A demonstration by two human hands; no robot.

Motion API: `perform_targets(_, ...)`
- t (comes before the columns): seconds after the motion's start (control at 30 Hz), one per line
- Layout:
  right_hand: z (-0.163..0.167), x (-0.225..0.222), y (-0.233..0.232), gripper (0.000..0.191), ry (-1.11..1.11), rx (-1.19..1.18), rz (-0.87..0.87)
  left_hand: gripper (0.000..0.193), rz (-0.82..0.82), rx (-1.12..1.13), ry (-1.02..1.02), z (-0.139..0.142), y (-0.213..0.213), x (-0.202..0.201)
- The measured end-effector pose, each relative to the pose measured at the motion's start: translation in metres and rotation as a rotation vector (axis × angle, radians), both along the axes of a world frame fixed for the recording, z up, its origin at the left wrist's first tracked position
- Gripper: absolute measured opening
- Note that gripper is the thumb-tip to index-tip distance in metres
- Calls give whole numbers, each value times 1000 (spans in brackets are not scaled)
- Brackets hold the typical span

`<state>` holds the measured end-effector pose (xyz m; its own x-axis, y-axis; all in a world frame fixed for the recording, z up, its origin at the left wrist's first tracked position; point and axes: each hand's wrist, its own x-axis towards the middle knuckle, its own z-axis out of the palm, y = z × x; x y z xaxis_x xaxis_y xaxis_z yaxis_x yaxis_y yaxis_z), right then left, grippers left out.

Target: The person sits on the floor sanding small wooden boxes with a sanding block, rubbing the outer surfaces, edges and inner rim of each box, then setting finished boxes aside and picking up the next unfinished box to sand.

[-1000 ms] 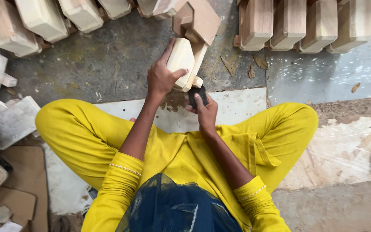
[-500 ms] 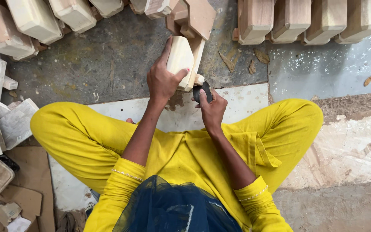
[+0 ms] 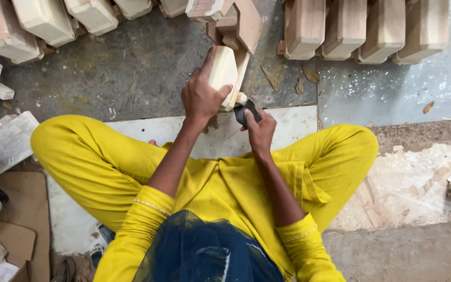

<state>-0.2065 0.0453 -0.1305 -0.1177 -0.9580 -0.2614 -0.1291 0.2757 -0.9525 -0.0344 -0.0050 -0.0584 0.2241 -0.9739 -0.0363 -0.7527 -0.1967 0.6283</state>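
Pale wooden block (image 3: 224, 73), tilted on edge, small dark sanding pad (image 3: 246, 110) against its lower end

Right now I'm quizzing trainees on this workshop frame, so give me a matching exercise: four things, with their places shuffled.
Things:
1. pale carved wooden block
2. small dark sanding pad
3. flat brown cardboard sheet
4. row of upright tan wooden blocks

Places:
A. top right, on the floor
B. in the right hand
C. bottom left
D. in the left hand

Pairs: 1-D, 2-B, 3-C, 4-A

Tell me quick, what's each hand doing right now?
Left hand: closed around a pale wooden block, holding it steady.
Right hand: closed on a small dark piece, pressed against the block's lower end.
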Motion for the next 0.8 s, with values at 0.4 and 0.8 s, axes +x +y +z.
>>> perform_targets(0.4,-16,-20,-17,21,-43,219,-146,115,-248,112,-106,18,35,-3)
perform_targets(0.8,-1,-42,-22,26,46,-188,-117,72,-1046,-87,-399,-8,-34,-4)
